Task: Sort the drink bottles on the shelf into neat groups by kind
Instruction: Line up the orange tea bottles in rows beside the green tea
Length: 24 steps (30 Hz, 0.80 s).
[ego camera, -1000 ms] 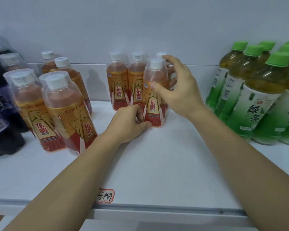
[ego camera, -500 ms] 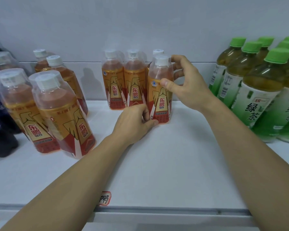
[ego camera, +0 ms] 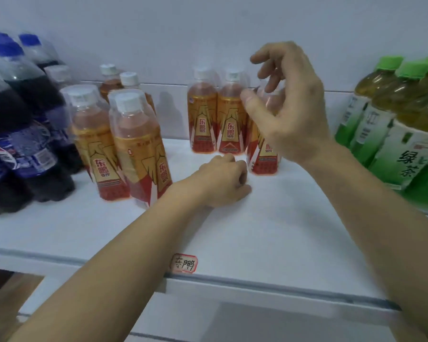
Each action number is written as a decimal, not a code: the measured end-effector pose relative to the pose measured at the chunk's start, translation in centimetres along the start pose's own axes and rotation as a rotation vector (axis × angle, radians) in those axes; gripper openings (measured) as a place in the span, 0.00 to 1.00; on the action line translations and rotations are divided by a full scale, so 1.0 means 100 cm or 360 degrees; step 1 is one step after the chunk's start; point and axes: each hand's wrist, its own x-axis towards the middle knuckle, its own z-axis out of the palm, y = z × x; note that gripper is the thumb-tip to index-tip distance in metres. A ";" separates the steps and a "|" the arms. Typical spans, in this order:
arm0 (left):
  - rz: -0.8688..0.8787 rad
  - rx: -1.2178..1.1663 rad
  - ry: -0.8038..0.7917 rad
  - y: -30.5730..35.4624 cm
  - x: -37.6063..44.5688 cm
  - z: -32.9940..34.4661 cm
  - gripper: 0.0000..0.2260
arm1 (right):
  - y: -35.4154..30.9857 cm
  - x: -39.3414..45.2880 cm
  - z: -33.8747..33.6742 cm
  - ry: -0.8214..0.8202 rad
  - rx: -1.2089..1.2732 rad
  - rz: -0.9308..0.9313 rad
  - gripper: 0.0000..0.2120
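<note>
Your right hand [ego camera: 289, 112] hovers loosely spread, holding nothing, over the upright front bottle [ego camera: 263, 156]; your left hand [ego camera: 220, 183], curled and empty, rests at its 8 o'clock, near its base.

place: shop | evidence: drink bottles [ego camera: 136, 149] grouped by kind, labelled white shelf [ego camera: 269, 230]

My left hand [ego camera: 223, 180] and right hand [ego camera: 290, 107] were bare, no gloves, no rings, no watch or band at either wrist, both forearms uncovered as far as the view reached, no sleeve in sight, fingernails short and unpainted
</note>
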 end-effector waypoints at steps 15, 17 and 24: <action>0.0384 -0.0289 -0.0148 -0.052 -0.127 -0.022 0.18 | -0.074 0.055 0.076 -0.1286 0.0174 0.0008 0.25; 0.0385 -0.0259 -0.0156 -0.056 -0.127 -0.027 0.16 | -0.066 0.062 0.068 -0.1214 0.0039 0.0043 0.25; -0.0325 -0.0835 0.0359 -0.065 -0.079 -0.027 0.18 | -0.039 0.100 0.031 -0.1050 -0.0524 0.0055 0.19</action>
